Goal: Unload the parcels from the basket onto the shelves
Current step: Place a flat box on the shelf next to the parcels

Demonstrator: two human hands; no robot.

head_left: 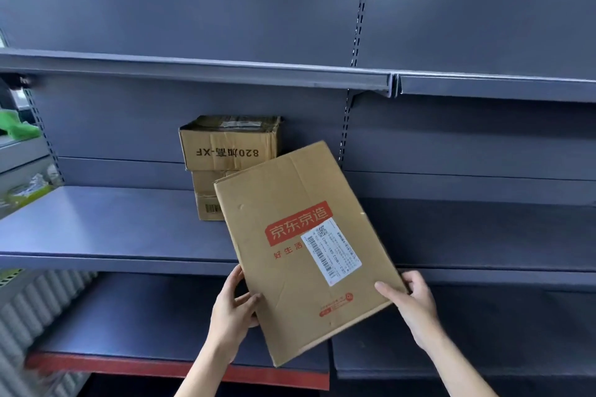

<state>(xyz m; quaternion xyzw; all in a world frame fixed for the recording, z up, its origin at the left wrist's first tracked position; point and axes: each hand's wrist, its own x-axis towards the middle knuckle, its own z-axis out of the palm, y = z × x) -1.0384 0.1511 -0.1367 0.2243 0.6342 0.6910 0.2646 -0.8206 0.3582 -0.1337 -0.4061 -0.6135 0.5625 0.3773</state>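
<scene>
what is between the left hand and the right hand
In the head view, the flat cardboard parcel with the red logo and white shipping label lies between them: the left hand grips its left edge, the right hand its right edge.

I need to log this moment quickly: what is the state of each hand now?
Left hand: grips the flat cardboard parcel at its left edge.
Right hand: grips the same parcel at its right edge.

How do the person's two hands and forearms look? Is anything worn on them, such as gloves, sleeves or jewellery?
The left hand and right hand are bare: no gloves, rings or watch show. Both forearms are uncovered down to the picture's edge; no sleeve is visible.
</scene>
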